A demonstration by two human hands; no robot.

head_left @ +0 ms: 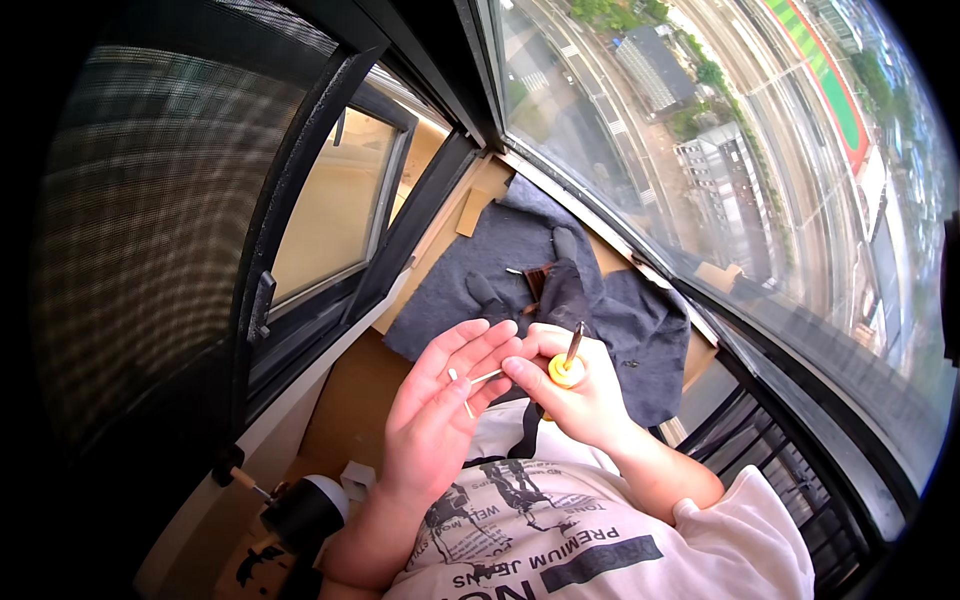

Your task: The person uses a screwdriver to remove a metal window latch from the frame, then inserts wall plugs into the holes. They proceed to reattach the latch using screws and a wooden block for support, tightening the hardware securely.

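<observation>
My left hand [430,420] is raised palm up in front of my shirt, its fingers held long and close together. Its thumb presses over a thin pale stick [468,408], of a kind I cannot make out. Around a screwdriver with a yellow handle [566,371] my right hand [590,400] is closed, the dark shaft pointing up and away. Between my right thumb and forefinger sits the end of another thin pale stick [487,377], which reaches over to the left fingers. Both hands are close together.
A dark grey cloth [440,290] covers the ledge under my feet, with a reddish-brown object [537,283] between them. Large window panes [620,150] rise at the right. A dark-framed window [335,210] stands at the left. Below it is a black cylindrical thing [305,508].
</observation>
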